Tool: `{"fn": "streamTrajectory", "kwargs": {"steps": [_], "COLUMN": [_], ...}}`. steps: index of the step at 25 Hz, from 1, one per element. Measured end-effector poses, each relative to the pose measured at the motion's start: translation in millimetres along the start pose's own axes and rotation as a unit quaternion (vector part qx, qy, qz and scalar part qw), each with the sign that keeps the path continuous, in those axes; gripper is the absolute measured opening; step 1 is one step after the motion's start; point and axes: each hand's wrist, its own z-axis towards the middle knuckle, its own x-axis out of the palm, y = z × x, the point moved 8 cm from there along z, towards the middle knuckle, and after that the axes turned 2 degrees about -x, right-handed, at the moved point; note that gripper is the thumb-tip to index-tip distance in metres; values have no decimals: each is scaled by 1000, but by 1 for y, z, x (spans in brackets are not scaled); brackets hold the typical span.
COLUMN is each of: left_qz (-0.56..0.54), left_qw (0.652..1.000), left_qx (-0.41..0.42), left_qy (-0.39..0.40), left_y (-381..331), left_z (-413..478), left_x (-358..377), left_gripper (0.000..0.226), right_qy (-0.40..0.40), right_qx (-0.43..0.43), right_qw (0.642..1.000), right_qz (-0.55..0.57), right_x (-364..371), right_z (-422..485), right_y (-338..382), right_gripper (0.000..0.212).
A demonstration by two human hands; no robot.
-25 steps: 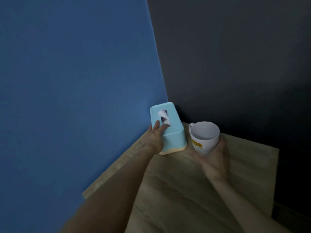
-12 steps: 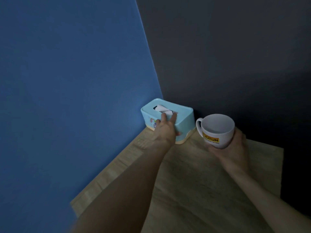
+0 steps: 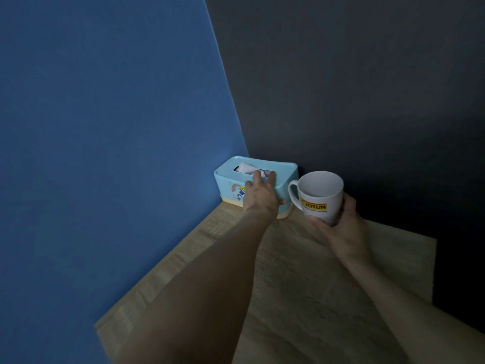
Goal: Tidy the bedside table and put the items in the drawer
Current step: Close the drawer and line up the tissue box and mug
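Note:
A light blue tissue box (image 3: pixel 282 170) with a cartoon print stands flat on the wooden bedside table (image 3: pixel 301 271), pushed into the corner of the two walls. A white tissue pokes out of its top slot. My left hand (image 3: pixel 261 195) grips the box's near side, fingers over its top edge and thumb on the front. My right hand (image 3: pixel 341 224) holds a white mug (image 3: pixel 319 197) with a yellow label from below, lifted just above the table to the right of the box. The mug looks empty.
A blue wall (image 3: pixel 105 153) runs along the table's left edge and a dark grey wall (image 3: pixel 367 88) stands behind it. The table's right edge drops into darkness.
The tissue box went from tipped up on its end to lying flat in the corner under my left hand. The mug has risen a little in my right hand.

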Motion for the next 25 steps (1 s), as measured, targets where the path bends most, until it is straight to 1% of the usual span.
{"fn": "streamTrajectory", "kwargs": {"steps": [3, 7, 9, 12, 16, 19, 21, 24, 25], "left_qz": [8, -44, -65, -102, -147, -150, -131, -92, -90], "left_qw": [1000, 999, 998, 995, 989, 988, 991, 994, 993], "left_qx": [3, 8, 7, 0, -8, 3, 17, 42, 49], "left_qy": [7, 4, -6, 1, 23, 22, 0, -49, -49], "left_y": [-2, 0, 2, 4, 7, 10, 9, 8, 7], "left_z": [-1, -5, -8, -8, -7, -5, -1, 5, 7], "left_x": [-1, 3, 5, 11, 25, 24, 22, 16, 14], "left_gripper": [65, 59, 61, 61, 74, 78, 75, 71, 71], "right_qy": [8, 19, 15, 7, 24, 34, 38, 16, 7], "right_qx": [-8, -12, -12, -8, -5, -8, -2, 1, 4], "right_qw": [1000, 1000, 1000, 1000, 999, 999, 998, 996, 995], "right_qz": [-12, -10, -15, -16, -27, -35, -47, -84, -96], "right_x": [0, 0, 1, -1, -1, -3, -3, -6, -7], "right_z": [-2, -2, -1, -3, -1, 0, 1, 5, 7], "right_y": [2, 3, 2, 2, 3, 5, 5, -1, -3], "right_gripper": [86, 86, 86, 80, 70, 71, 74, 76, 76]}}
